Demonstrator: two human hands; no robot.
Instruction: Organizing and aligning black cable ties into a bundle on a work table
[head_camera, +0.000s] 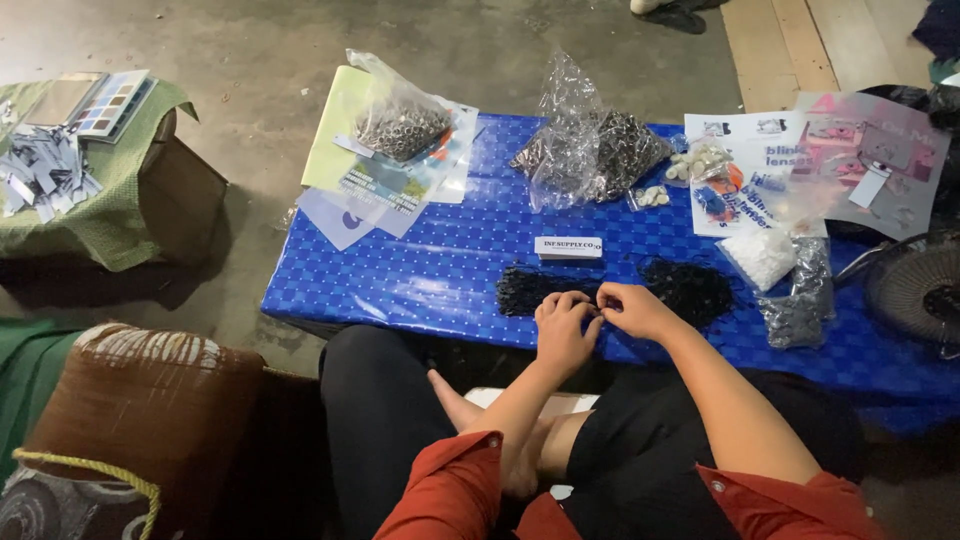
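Left of the low table, a green cloth (110, 215) carries grey paper strips (42, 172) and a colour palette (112, 102). On the blue checked table cover (400, 270), a clear bag of metal rings (403, 125) sits at the far left, a second bag of dark fittings (600, 145) farther right. At the near edge, the left hand (563, 330) and right hand (632, 308) meet with fingertips pressed together, pinching something too small to identify. They work between two heaps of black cord (530, 288), one at each side. A small white card stack (568, 246) lies just beyond.
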